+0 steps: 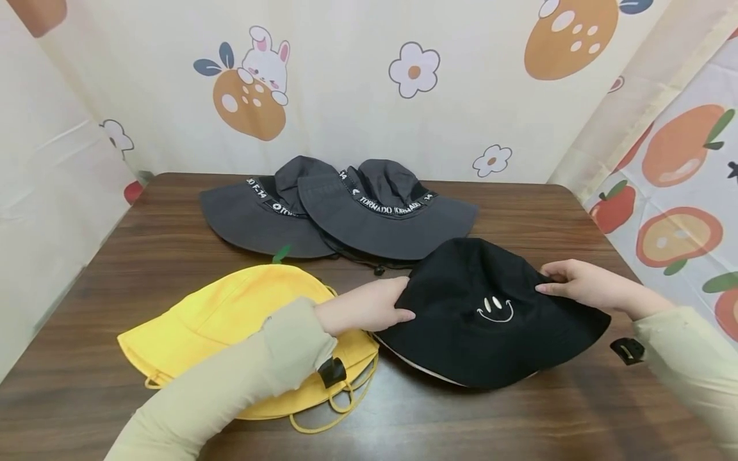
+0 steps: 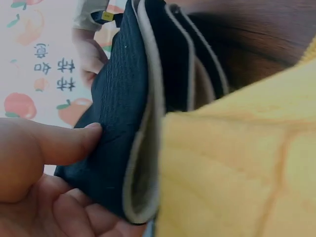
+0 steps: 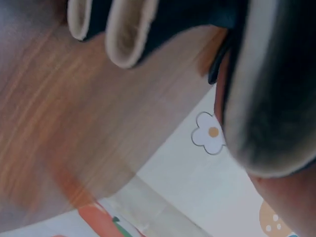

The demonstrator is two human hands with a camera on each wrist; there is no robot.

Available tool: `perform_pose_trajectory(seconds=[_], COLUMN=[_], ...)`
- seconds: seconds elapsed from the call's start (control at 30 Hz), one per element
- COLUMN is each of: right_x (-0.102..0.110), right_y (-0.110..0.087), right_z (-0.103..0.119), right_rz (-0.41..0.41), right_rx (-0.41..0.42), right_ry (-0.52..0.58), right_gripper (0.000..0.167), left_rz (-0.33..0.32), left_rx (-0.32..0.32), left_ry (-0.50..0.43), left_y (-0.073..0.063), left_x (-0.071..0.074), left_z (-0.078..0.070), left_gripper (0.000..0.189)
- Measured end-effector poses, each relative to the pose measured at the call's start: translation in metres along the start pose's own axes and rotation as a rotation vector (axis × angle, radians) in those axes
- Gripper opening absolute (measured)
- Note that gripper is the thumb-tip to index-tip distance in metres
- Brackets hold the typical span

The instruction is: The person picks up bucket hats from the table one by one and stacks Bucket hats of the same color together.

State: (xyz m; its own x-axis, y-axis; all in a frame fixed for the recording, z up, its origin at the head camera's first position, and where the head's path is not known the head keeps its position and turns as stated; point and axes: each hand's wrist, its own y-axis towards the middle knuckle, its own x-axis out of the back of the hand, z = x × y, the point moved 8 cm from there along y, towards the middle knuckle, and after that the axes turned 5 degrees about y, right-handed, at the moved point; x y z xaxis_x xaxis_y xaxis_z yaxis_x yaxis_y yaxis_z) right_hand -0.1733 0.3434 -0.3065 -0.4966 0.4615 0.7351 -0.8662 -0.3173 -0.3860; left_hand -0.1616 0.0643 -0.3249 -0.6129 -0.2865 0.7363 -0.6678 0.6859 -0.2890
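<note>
Both hands hold a black bucket hat [image 1: 467, 320] with an embroidered white smiley face, above the right front part of the table. My left hand [image 1: 371, 304] pinches its left side, thumb on the outer cloth and fingers underneath. On the far right side, my right hand [image 1: 588, 287] grips the hat between thumb and fingers. Folded edges with a cream lining [image 2: 143, 197] show in the left wrist view. Just under my left forearm lies a yellow bucket hat [image 1: 230, 314] with a green leaf tip and a yellow cord, partly hidden by the sleeve.
Two dark grey wide-brimmed hats, one [image 1: 259, 224] overlapped by the other [image 1: 392, 230], lie at the back of the brown wooden table [image 1: 507, 211]. Their bands carry white lettering. A patterned curtain [image 1: 346, 83] hangs behind and along both sides.
</note>
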Motion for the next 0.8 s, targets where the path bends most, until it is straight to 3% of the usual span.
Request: perform_pose_trajectory(seconds=[0.17, 0.3, 0.47, 0.63, 0.8], right_x=[-0.012, -0.014, -0.007, 0.003, -0.001], right_y=[0.006, 0.008, 0.006, 0.005, 0.011], right_z=[-0.007, -0.008, -0.003, 0.001, 0.0], right_rz=[0.045, 0.042, 0.012, -0.052, -0.062], right_rx=[-0.01, -0.007, -0.002, 0.002, 0.005], right_ry=[-0.009, -0.029, -0.097, -0.154, -0.175], right_gripper=[0.019, 0.018, 0.016, 0.012, 0.013], left_rz=[0.031, 0.025, 0.012, -0.009, -0.019], left_rx=[0.076, 0.1, 0.104, 0.074, 0.077], left_ry=[0.004, 0.017, 0.035, 0.04, 0.037], left_y=[0.004, 0.005, 0.001, -0.002, -0.004], left_x=[-0.007, -0.007, -0.004, -0.001, -0.003], left_z=[0.013, 0.016, 0.016, 0.013, 0.014], left_gripper=[0.055, 0.057, 0.053, 0.034, 0.033])
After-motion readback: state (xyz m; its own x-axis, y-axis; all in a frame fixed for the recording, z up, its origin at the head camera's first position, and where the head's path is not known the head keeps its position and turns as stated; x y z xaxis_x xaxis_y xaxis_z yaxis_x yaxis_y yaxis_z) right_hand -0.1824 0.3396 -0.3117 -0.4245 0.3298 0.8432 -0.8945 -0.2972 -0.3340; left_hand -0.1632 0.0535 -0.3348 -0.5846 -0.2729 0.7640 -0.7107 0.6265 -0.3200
